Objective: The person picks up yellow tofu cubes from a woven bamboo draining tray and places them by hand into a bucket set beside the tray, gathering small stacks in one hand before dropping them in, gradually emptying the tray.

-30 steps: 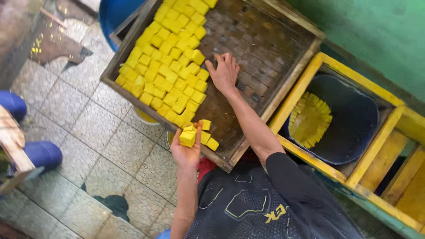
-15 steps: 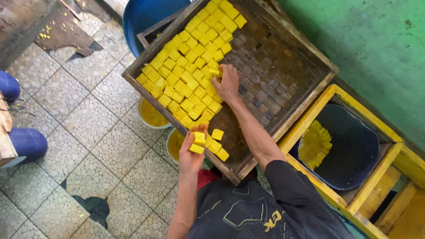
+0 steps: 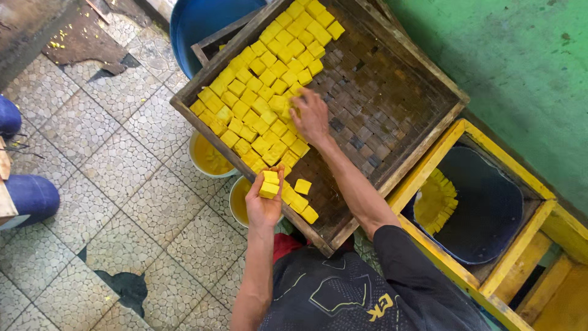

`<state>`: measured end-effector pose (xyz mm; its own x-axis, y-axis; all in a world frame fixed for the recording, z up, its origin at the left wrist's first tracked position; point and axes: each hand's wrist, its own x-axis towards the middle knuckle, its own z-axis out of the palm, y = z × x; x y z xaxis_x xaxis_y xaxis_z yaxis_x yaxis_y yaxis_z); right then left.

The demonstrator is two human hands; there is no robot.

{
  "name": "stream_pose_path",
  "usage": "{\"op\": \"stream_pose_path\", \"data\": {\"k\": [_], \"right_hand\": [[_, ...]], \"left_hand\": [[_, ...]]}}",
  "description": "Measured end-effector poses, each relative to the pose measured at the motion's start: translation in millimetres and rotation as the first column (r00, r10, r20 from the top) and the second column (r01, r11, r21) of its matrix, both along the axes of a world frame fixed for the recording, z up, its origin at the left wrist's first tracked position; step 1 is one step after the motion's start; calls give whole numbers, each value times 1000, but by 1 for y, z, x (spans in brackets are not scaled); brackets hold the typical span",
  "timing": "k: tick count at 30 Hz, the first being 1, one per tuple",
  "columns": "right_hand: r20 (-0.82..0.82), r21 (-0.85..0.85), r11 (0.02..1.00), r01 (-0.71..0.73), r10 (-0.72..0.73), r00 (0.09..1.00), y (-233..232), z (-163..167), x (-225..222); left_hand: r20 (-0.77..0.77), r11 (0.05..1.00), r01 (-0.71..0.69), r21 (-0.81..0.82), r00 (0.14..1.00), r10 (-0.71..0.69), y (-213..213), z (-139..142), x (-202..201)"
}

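A wooden tray [image 3: 401, 156] with a woven bottom holds several yellow cubes [image 3: 257, 79] packed along its left half. My left hand [image 3: 263, 202] is at the tray's near corner, shut on two stacked yellow cubes [image 3: 269, 184]. A few loose cubes [image 3: 300, 199] lie just to its right. My right hand [image 3: 309, 113] reaches into the tray and rests on the right edge of the packed cubes with its fingers curled over them. Whether it grips one is hidden.
A blue barrel [image 3: 196, 24] stands under the tray's far side, and two small pails of yellow liquid [image 3: 208, 159] stand under its left edge. A yellow wooden frame [image 3: 429, 165] at the right holds a dark tub [image 3: 484, 208] with yellow cubes in it. The floor is tiled, and the wall at the right is green.
My right hand has slid farther up the tray along the edge of the packed cubes. My left hand still holds its cubes at the near corner. The view has shifted a little.
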<state>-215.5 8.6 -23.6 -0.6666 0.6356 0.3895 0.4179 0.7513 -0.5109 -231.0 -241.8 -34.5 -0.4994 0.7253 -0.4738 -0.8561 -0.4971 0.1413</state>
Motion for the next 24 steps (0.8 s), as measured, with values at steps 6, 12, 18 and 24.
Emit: {"op": "stream_pose_path", "data": {"k": [6, 12, 18, 24], "right_hand": [[37, -181, 981, -66, 74, 997, -6, 4, 2], [55, -77, 996, 35, -31, 998, -6, 1, 18], [173, 61, 997, 39, -49, 984, 3, -7, 46], [-82, -465, 880, 95, -150, 985, -23, 7, 61]], "left_hand": [[1, 1000, 10, -22, 1000, -10, 2, -1, 7], [-46, 996, 17, -84, 999, -21, 8, 9, 1], [-118, 993, 24, -118, 992, -38, 29, -2, -11], [-149, 987, -8, -159, 989, -16, 65, -17, -17]]}}
